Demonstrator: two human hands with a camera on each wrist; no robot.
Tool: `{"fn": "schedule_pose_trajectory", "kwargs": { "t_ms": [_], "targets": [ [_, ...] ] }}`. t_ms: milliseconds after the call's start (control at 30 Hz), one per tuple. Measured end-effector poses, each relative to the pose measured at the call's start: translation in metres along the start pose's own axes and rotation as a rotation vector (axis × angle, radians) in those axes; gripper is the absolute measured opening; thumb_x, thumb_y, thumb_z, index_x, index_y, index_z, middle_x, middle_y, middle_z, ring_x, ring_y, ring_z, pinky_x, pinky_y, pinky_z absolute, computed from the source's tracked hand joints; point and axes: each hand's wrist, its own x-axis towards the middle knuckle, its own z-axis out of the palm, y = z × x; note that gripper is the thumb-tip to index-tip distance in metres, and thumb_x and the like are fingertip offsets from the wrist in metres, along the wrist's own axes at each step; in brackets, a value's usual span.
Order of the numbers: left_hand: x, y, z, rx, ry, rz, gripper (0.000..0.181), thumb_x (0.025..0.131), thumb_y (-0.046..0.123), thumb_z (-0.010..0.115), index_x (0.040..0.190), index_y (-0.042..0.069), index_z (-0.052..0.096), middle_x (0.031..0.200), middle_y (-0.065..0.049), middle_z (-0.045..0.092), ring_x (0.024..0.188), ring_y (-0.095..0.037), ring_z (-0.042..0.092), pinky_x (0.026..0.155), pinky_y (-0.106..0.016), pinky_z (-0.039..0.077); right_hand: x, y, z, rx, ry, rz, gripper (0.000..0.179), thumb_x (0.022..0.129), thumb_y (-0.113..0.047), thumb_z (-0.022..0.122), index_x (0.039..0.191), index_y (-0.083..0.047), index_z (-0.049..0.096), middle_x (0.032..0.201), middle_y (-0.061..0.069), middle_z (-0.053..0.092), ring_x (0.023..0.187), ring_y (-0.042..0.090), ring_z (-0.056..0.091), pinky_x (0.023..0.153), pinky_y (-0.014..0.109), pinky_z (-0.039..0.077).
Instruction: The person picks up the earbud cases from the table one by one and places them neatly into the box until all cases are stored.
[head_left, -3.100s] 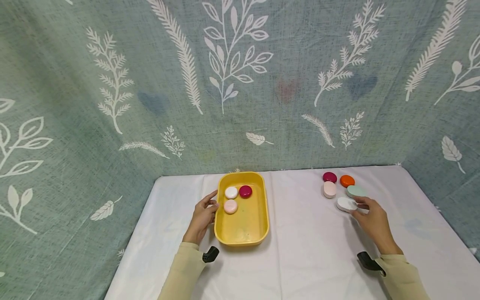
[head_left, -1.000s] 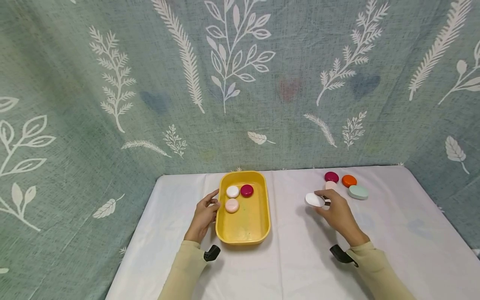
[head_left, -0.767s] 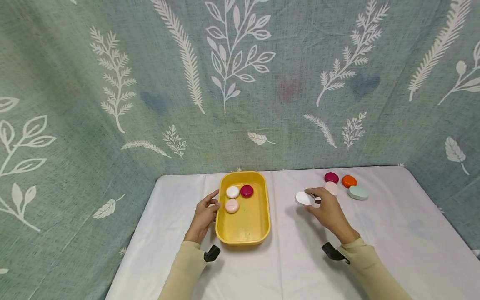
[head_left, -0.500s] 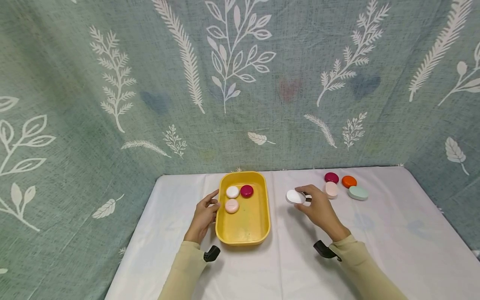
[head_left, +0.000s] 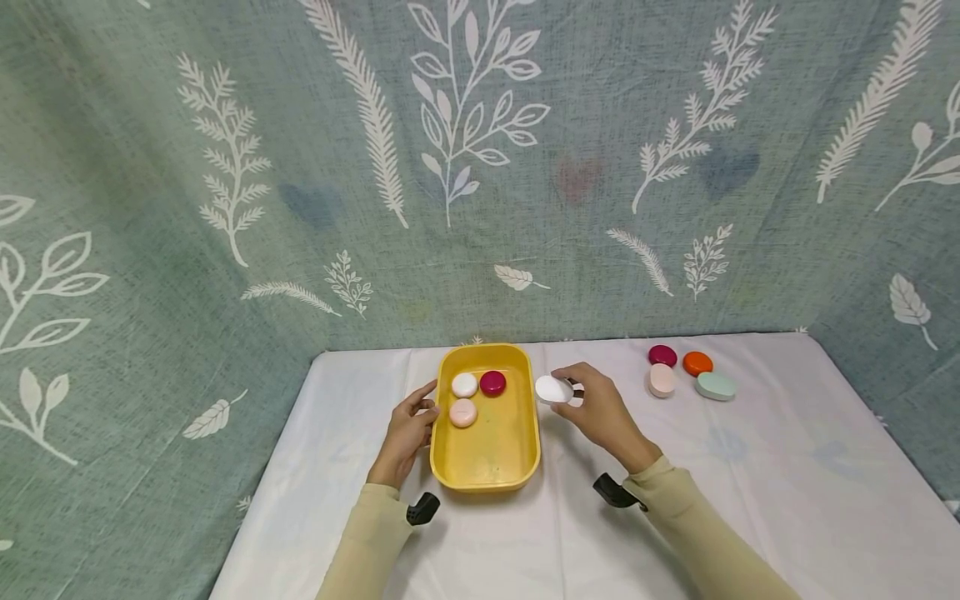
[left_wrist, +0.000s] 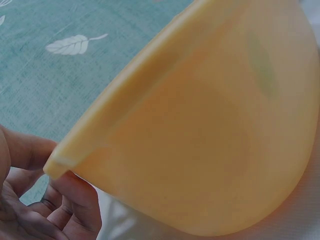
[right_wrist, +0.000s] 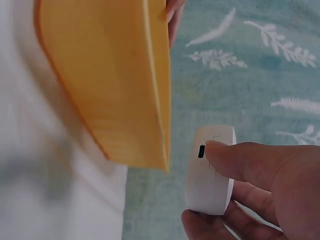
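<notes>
My right hand (head_left: 600, 408) pinches a white oval piece (head_left: 553, 389) like a soap bar, thumb on one side and fingers on the other. It is raised beside the right rim of the yellow tray (head_left: 487, 467). In the right wrist view the white piece (right_wrist: 209, 182) shows a small dark oblong mark near my thumb. My left hand (head_left: 405, 429) touches the tray's left rim from outside, its fingers loosely bent. The left wrist view has these fingers (left_wrist: 80, 200) at the lip. Inside the tray lie a white round soap (head_left: 464, 385), a dark red one (head_left: 492, 383) and a pink one (head_left: 462, 412).
At the back right of the white-covered table (head_left: 787, 517) lie a dark red soap (head_left: 662, 356), an orange one (head_left: 697, 363), a pale pink one (head_left: 662, 381) and a pale green one (head_left: 716, 386). A patterned green curtain (head_left: 525, 208) rises behind the table.
My right hand has taken the white piece from the group at the right and carried it left to the tray's right rim. My left hand has stayed at the tray.
</notes>
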Motion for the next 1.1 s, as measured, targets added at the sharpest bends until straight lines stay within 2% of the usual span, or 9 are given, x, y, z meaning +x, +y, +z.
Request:
{"fn": "schedule_pose_trajectory", "kwargs": {
  "t_ms": [400, 767, 1100],
  "targets": [
    [0.0, 0.003, 0.001, -0.005, -0.002, 0.004, 0.052, 0.108, 0.005, 0.056, 0.158, 0.017, 0.052, 0.116, -0.009, 0.051, 0.061, -0.01, 0.043, 0.056, -0.023, 0.045, 0.02, -0.02, 0.018, 0.014, -0.068, -0.007, 0.043, 0.083, 0.008, 0.086, 0.123, 0.006, 0.071, 0.119, 0.018, 0.068, 0.109, 0.033, 0.067, 0.093, 0.045, 0.061],
    [-0.004, 0.001, 0.0, 0.009, -0.007, 0.018, 0.052, 0.108, 0.006, 0.056, 0.159, 0.015, 0.05, 0.115, -0.008, 0.051, 0.061, -0.01, 0.04, 0.055, -0.023, 0.043, 0.028, -0.034, 0.032, 0.024, -0.118, 0.013, 0.043, 0.082, 0.005, 0.088, 0.123, 0.004, 0.073, 0.119, 0.015, 0.068, 0.108, 0.03, 0.067, 0.092, 0.041, 0.061],
    [-0.003, 0.001, 0.0, 0.01, -0.005, 0.015, 0.053, 0.107, 0.004, 0.056, 0.158, 0.015, 0.051, 0.113, -0.008, 0.051, 0.061, -0.01, 0.04, 0.054, -0.023, 0.043, 0.036, -0.04, 0.046, -0.03, -0.197, 0.016, 0.042, 0.084, 0.002, 0.087, 0.123, 0.002, 0.073, 0.121, 0.016, 0.069, 0.109, 0.03, 0.067, 0.093, 0.042, 0.059]
  ]
}}
